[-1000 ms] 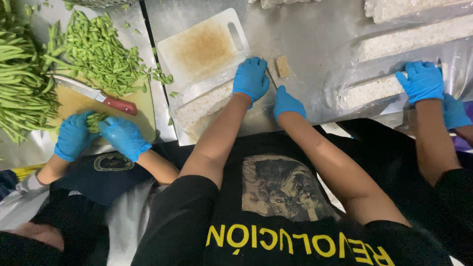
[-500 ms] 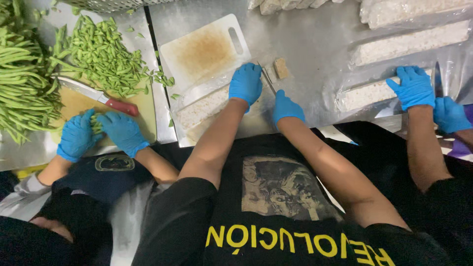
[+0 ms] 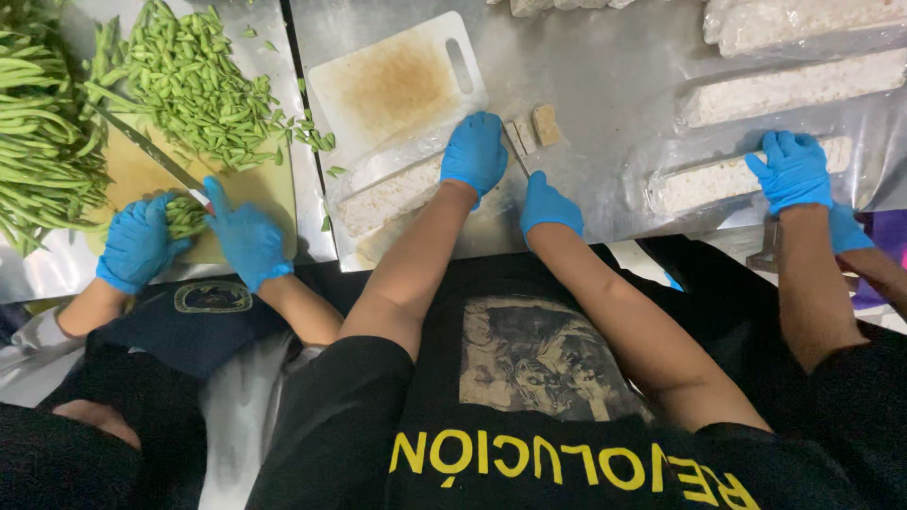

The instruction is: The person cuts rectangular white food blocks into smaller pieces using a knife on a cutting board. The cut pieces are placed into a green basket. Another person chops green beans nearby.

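Head view, and we're looking straight down at a shiny steel worktable. The left hand, in a blue glove, is cupped over the near end of a long pale speckled block in clear plastic wrap. Its fingers curl down onto the block and the palm presses it flat. The block lies across the lower edge of a white plastic cutting board with a stained middle, just in front of the person's chest.

The right hand, also gloved in blue, is closed into a fist around the handle of a thin-bladed knife. The blade runs up beside the left hand's fingers. Just past its tip sit two small tan cut cubes on the bare steel.

By the look of it, that block is light and firm but crumbly, and the wrap makes it slick. A broad flat press on top, close to the cut end, looks like the safest hold, with fingertips tucked back from the blade.

On the left, a co-worker's two blue-gloved hands hold a bunch of green beans on a yellow board, with a long knife and a heap of chopped bean pieces beside them. On the right, another co-worker's gloved hand rests on a second wrapped pale block.
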Demonstrator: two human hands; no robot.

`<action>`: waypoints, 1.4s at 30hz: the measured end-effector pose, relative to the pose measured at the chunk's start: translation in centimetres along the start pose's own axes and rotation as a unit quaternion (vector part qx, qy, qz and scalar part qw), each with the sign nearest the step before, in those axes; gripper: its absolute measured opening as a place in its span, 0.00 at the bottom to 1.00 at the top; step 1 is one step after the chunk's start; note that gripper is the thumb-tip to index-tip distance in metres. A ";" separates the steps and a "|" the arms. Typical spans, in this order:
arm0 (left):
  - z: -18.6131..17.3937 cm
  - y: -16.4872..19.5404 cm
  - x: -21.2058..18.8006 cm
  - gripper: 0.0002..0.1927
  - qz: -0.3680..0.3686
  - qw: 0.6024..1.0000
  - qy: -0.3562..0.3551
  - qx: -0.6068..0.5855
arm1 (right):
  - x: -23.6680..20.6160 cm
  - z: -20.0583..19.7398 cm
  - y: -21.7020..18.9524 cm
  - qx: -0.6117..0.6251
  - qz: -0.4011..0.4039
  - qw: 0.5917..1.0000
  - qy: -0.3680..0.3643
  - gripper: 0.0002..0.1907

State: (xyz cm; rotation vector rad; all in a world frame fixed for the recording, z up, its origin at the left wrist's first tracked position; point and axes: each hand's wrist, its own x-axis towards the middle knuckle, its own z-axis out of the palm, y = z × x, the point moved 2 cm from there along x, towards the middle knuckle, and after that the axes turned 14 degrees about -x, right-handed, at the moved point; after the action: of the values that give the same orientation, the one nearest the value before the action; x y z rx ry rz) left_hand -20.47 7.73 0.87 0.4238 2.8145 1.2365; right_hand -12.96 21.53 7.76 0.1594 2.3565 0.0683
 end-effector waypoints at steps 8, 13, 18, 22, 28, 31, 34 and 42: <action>0.3 -0.8 0.0 0.13 -0.004 1.000 -0.011 0.012 | 4.0 1.8 -1.1 0.039 -0.009 0.999 0.010 0.19; -0.6 -1.0 0.3 0.11 -0.045 0.999 -0.022 -0.016 | 3.7 1.0 -0.3 0.032 -0.030 0.999 0.030 0.22; -1.1 -0.3 -1.0 0.12 -0.033 0.998 -0.017 0.043 | 0.7 0.6 -0.3 0.026 -0.033 0.999 0.031 0.22; -1.2 -0.3 -1.3 0.12 -0.007 0.999 -0.003 0.041 | -0.4 0.3 -1.1 0.010 -0.024 1.000 0.014 0.17; -1.0 -0.3 -1.0 0.13 -0.019 0.998 -0.025 0.059 | -0.4 0.3 -0.9 0.005 -0.024 1.000 0.012 0.20; -0.8 -0.5 -0.9 0.13 -0.008 0.998 -0.020 0.052 | 0.5 0.9 -1.0 0.008 -0.025 1.000 0.007 0.20; -0.6 -1.1 -1.2 0.13 -0.009 1.000 -0.009 0.028 | 2.1 1.5 -1.9 0.026 -0.035 0.999 0.004 0.21; -1.4 -1.4 -1.3 0.13 -0.041 0.999 -0.028 0.020 | 3.8 0.7 -1.8 0.033 -0.037 0.999 0.019 0.22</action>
State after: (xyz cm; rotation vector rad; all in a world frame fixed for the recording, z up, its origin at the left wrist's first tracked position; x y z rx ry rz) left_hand -19.76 5.50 0.74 0.3352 2.7834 1.1373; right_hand -15.33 20.25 4.44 0.1027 2.4009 -0.0421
